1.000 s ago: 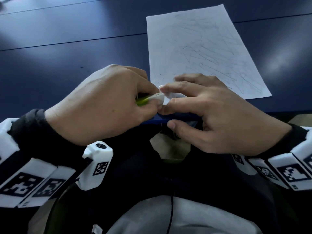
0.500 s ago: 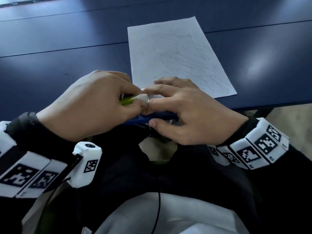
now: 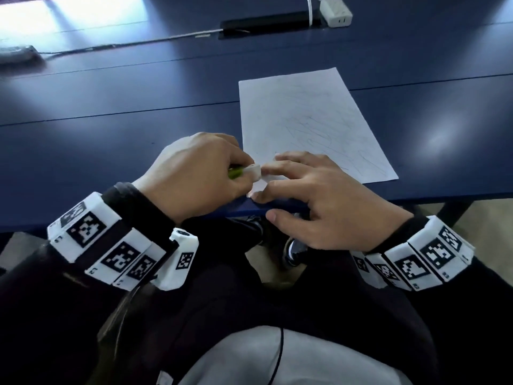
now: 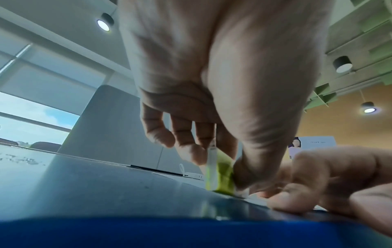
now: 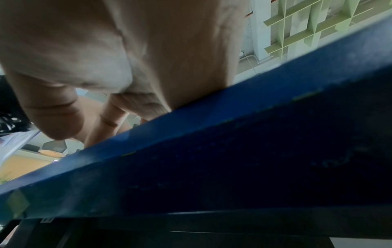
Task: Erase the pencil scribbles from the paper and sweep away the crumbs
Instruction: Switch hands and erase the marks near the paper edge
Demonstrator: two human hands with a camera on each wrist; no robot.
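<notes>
i note the head view now tilted up compared with a second ago: a black cable slot [image 3: 270,23], a white power adapter [image 3: 336,11] and a thin cable [image 3: 133,43] have come into sight at the far edge of the dark blue table [image 3: 111,140]. the white sheet of paper with faint pencil scribbles [image 3: 311,120] appears lower in view than before, and its lines read fainter, perhaps from glare. my left hand [image 3: 194,173], gripping the white eraser in its green sleeve [image 3: 251,172], and my right hand [image 3: 319,201] sit lower in frame; the right thumb now hangs off the table's near edge.
</notes>
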